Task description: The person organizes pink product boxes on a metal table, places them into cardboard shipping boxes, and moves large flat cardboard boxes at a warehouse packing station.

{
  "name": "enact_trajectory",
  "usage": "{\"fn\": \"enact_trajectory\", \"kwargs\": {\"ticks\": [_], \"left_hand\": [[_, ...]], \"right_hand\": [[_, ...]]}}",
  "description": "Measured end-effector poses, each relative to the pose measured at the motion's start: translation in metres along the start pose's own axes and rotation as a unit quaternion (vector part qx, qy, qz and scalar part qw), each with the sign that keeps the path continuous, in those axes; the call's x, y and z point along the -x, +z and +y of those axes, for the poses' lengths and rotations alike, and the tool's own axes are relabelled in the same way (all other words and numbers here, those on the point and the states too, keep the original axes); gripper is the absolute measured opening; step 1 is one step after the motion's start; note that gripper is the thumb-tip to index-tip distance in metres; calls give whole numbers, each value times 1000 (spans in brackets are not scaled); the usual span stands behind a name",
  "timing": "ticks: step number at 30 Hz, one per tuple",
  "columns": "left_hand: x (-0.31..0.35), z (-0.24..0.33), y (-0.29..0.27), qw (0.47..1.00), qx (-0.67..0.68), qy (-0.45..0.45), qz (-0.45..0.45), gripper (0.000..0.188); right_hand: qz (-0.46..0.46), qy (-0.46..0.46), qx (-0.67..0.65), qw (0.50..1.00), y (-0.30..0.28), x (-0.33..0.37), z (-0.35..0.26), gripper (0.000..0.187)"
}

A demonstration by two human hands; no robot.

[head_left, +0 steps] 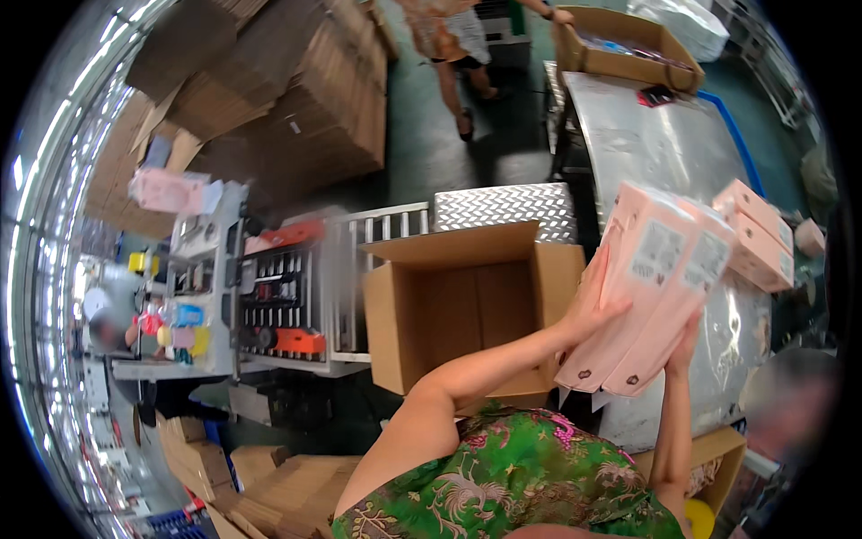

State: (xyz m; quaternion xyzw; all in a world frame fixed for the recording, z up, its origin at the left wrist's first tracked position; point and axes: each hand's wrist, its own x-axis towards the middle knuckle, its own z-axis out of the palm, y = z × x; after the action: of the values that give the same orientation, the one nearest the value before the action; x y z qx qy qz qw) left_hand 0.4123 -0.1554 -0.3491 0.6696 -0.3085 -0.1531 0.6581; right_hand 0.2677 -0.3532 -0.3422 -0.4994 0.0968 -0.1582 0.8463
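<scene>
Two long pale pink boxes (642, 287), side by side under what looks like clear wrap, are held up between my two hands. My left hand (593, 301) presses their left side with its fingers spread along it. On their lower right side lies my right hand (684, 346), its fingers partly hidden behind the boxes. An open brown carton (384, 328) stands to the left of the boxes, with its flaps up and its brown inside showing. More pink boxes (759, 235) rest on the metal table (732, 346) at the right.
A patterned metal plate (503, 205) and a roller conveyor (395, 220) lie beyond the carton. Stacked flat cardboard (332, 108) rises at the far left. Another person (444, 36) stands at the back, with a hand at an open carton (575, 56).
</scene>
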Motion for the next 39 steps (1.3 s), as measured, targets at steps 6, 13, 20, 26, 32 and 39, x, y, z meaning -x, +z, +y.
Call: {"fn": "enact_trajectory", "kwargs": {"ticks": [6,13,20,26,32,39], "left_hand": [[149,66,-138,994,39,58,81,121],[241,-68,-220,971,-28,-53,233,89],[250,-139,-248,851,-232,-390,264,63],[281,-84,-277,833,-406,-187,327,67],[330,-99,-286,708,-355,-565,231,87],[335,-156,-285,789,-237,-506,256,71]], "right_hand": [[5,119,-14,993,37,85,160,72],[-61,229,25,971,143,61,301,62],[-138,594,246,753,177,10,385,74],[-132,521,263,801,134,31,397,41],[-331,383,496,705,119,53,352,44],[-550,317,440,635,114,73,318,54]]}}
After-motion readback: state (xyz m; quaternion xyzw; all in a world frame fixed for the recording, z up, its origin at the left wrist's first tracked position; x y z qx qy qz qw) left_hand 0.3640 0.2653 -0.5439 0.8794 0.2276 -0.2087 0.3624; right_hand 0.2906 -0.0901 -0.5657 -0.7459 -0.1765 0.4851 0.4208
